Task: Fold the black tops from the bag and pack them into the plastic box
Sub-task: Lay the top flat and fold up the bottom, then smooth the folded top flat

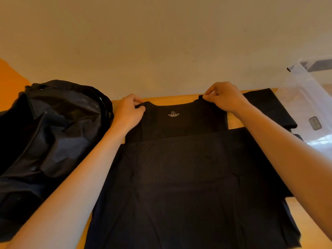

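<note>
Head view: my left hand (pixel 128 112) pinches one shoulder strap of the black top (pixel 179 168) and my right hand (pixel 224 97) pinches the other, fingers curled on the cloth. The top lies flat on the table (pixel 170 101), its long axis running from my fingertips back toward my body. The bag (pixel 53 126) is beside the left arm. The plastic box (pixel 309 97) is off right, nearer the right hand. Likely next: fold along that axis.

A plain cream wall (pixel 161 42) rises behind the warmly lit wooden table (pixel 170 101).
</note>
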